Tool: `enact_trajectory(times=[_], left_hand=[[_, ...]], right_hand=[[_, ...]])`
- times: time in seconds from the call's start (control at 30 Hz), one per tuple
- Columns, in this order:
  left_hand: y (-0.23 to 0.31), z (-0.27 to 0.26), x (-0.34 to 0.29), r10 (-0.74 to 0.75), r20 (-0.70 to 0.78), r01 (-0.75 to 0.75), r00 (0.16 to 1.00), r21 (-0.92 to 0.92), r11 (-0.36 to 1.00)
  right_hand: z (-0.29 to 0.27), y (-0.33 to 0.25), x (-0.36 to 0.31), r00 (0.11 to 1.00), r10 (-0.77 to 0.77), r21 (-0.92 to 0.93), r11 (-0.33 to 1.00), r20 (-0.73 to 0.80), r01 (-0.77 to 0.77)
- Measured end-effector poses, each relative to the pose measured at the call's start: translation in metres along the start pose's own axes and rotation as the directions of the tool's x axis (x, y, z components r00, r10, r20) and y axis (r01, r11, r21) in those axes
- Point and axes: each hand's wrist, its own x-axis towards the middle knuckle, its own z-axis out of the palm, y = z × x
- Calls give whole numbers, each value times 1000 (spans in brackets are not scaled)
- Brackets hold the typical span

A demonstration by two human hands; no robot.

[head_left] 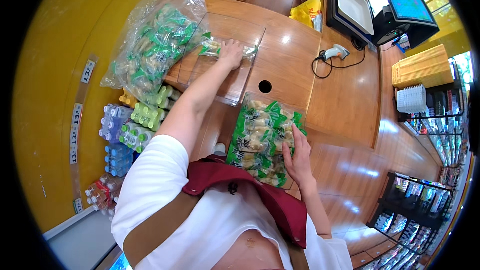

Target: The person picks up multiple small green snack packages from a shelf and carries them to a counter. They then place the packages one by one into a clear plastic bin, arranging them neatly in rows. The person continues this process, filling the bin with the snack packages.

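Observation:
My left hand (231,54) reaches across the counter into a clear plastic tray (235,81). Its fingers curl down over a green-and-clear snack packet (211,47) at the tray's far end; the fingertips are partly hidden. Close to my body, a second clear tray is filled with rows of similar green packets (257,137) holding pale, lumpy pieces. My right hand (299,160) lies along that tray's right side, fingers stretched out and thumb apart, touching the packets' edge. Left of the far tray, a large clear bag (155,45) bulges with more of these packets.
Shrink-wrapped bottles (120,125) stand in stacks below the bag. On the wooden counter (287,50) are a round cable hole (265,87), a corded barcode scanner (335,52), a weighing scale (352,7) and a screen (410,5). Yellow baskets (422,67) and shelves (412,205) are to the right.

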Motion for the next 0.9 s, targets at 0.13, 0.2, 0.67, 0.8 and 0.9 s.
enact_trajectory(times=[0.13,0.2,0.67,0.8,0.9], left_hand=[[-31,-34,-26,-147,-166,59,975,-446,893],[-20,-79,-33,-220,-29,104,975,-818,566],[114,-146,-214,320,125,239,939,-907,-347],[128,-153,-232,246,225,328,943,-749,-576],[118,-156,-236,262,224,320,938,-850,-419]], right_hand=[[1,-4,0,1000,-23,98,995,-7,23],[-1,-3,9,999,48,242,969,-14,-44],[-1,-50,25,984,161,803,594,-75,-36],[-30,-35,6,969,246,972,225,6,-64],[-62,-10,-1,924,365,992,93,-112,84]])
